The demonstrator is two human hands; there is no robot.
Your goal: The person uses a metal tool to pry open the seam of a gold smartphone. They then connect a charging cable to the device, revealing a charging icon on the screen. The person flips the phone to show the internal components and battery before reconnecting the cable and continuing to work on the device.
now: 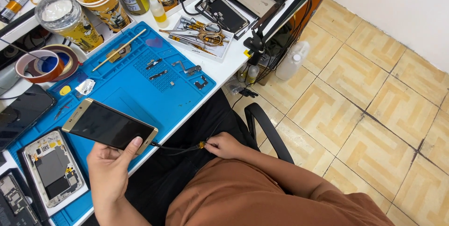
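Observation:
My left hand (110, 167) grips a gold-edged smartphone (107, 125) with a dark screen, holding it over the near edge of a blue work mat (140, 85). A thin black cable (175, 148) runs from the phone's lower end to a small yellow connector (201, 145). My right hand (224, 145) pinches that connector above my lap, to the right of the desk edge.
An opened phone body (51, 170) lies on the mat at the left, with small metal parts (187, 69) farther back. Tape rolls (42, 64), paper cups (100, 1), a tool tray (199, 36) and dark screens (229, 13) fill the white desk. A chair armrest (266, 130) and tiled floor are right.

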